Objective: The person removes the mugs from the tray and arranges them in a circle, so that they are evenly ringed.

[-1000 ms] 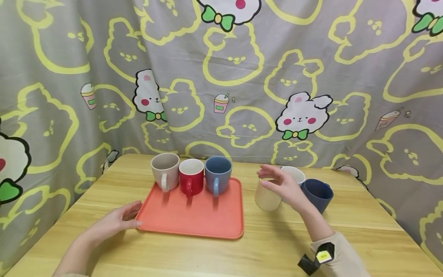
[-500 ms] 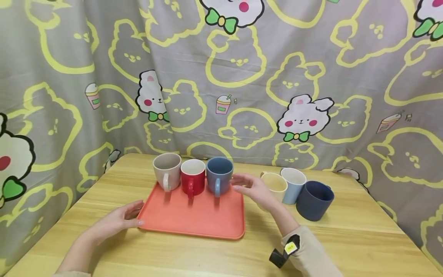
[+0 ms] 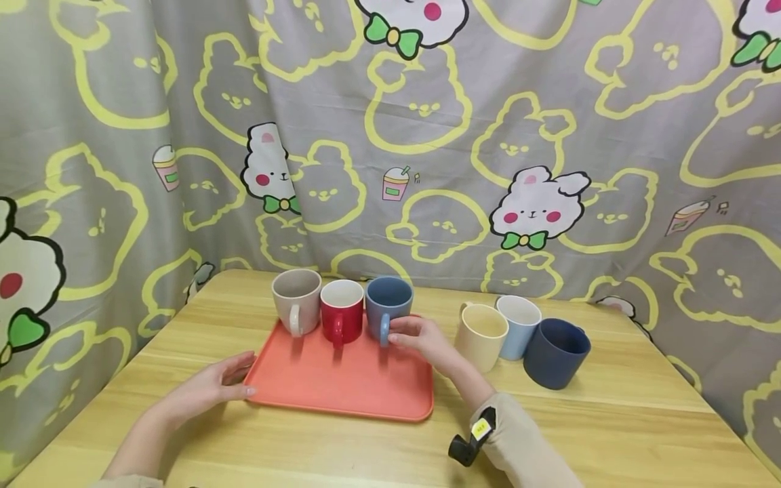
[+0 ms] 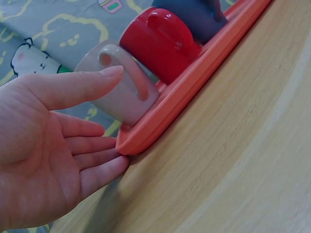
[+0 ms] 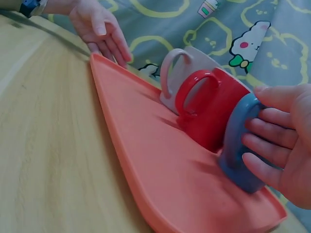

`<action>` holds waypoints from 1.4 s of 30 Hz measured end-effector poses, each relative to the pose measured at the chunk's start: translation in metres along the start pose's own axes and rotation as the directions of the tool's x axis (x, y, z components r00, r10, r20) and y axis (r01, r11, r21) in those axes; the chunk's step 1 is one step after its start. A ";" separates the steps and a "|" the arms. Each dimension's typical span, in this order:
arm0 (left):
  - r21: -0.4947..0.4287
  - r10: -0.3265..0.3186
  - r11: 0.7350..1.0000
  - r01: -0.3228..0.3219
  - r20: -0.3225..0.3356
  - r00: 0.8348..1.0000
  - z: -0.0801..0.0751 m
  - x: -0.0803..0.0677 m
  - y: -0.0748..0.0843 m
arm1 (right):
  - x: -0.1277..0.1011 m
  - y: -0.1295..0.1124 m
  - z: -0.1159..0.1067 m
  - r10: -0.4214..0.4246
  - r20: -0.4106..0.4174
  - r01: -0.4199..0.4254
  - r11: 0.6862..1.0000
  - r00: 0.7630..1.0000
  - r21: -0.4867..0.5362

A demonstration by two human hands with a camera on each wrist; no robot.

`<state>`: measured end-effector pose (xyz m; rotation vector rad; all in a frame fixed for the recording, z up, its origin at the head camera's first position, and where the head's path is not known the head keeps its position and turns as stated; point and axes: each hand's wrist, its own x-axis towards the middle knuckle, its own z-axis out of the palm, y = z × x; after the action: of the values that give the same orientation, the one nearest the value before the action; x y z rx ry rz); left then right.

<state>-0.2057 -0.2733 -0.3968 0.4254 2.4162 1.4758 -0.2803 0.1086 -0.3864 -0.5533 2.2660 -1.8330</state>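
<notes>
On the red-orange tray [image 3: 342, 390] a beige mug [image 3: 297, 301], a red mug [image 3: 342, 312] and a blue mug [image 3: 389, 305] stand in a row along the far side, handles facing me. My right hand [image 3: 430, 346] is beside the blue mug, fingertips right at its handle [image 5: 236, 128]; in the right wrist view the fingers are fairly straight and the thumb is near the rim. My left hand [image 3: 207, 386] is at the tray's left edge, its fingertips at the tray corner [image 4: 127, 145] and its thumb raised in front of the beige mug.
Right of the tray, a cream mug [image 3: 482, 339], a light blue mug [image 3: 518, 325] with a white inside and a wide navy mug [image 3: 556, 356] are grouped on the wooden table [image 3: 293, 451]. A patterned grey curtain [image 3: 427, 230] hangs behind the table.
My right hand has moved left from over the cream mug to the blue mug's handle. The left hand stays at the tray's edge, and the mugs keep their places.
</notes>
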 end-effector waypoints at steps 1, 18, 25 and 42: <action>-0.001 0.001 1.000 -0.001 -0.001 1.000 0.000 0.000 0.000 | 0.001 0.001 0.002 0.005 -0.001 -0.005 1.000 1.000 0.025; -0.012 -0.004 1.000 0.004 0.008 1.000 0.000 -0.002 0.002 | 0.004 0.015 0.014 -0.034 -0.017 0.037 0.975 0.999 0.218; -0.016 0.005 1.000 -0.005 0.007 1.000 -0.001 0.000 0.001 | -0.007 0.010 0.008 -0.028 -0.063 0.049 0.932 0.998 0.360; -0.003 0.003 1.000 -0.003 0.012 1.000 -0.001 0.001 0.002 | -0.046 -0.015 -0.016 -0.198 -0.015 0.194 0.938 0.980 0.286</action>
<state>-0.2064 -0.2730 -0.3943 0.4367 2.4047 1.4735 -0.2412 0.1384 -0.3726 -0.7598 1.9442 -2.1929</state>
